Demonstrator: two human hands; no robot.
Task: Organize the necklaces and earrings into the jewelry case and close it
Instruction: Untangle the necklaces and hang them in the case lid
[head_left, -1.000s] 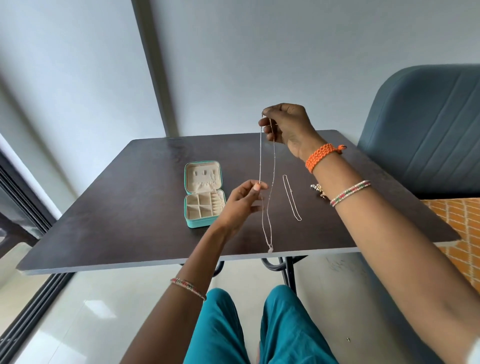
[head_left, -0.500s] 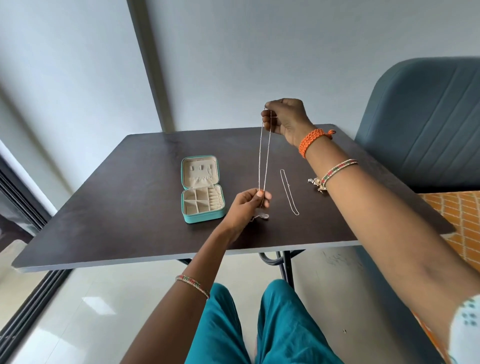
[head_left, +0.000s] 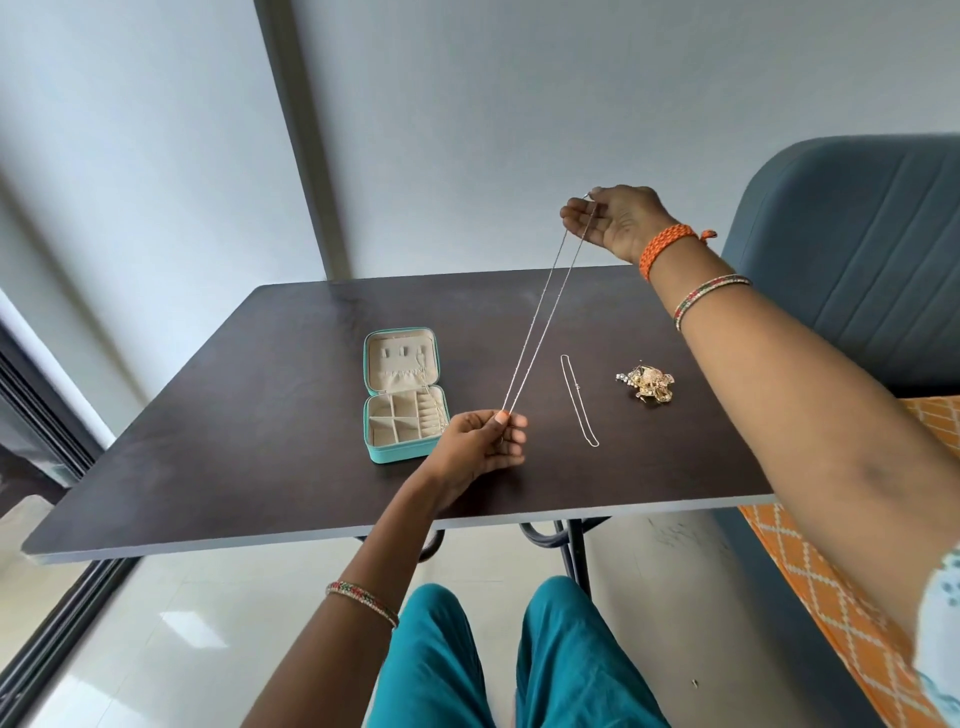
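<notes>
A thin silver necklace (head_left: 545, 317) is stretched taut and slanting between both hands above the dark table (head_left: 260, 441). My right hand (head_left: 618, 221) pinches its top end high up at the far side. My left hand (head_left: 485, 444) pinches its lower end just above the table, right of the case. The teal jewelry case (head_left: 402, 392) lies open, cream inside, with small compartments and its lid flat behind. A second thin chain (head_left: 579, 400) lies straight on the table. A pile of gold earrings (head_left: 647, 383) sits further right.
A blue-grey upholstered chair (head_left: 852, 260) stands at the right beside orange patterned fabric (head_left: 831, 597). The table's front edge runs just behind my knees in teal trousers (head_left: 519, 660). A dark window frame (head_left: 47, 452) lies at the left, with a grey wall behind.
My right hand rose and moved right. My left hand slid down the hanging necklace, took its lower end and shifted slightly toward the case, pulling the chain taut and slanted.
</notes>
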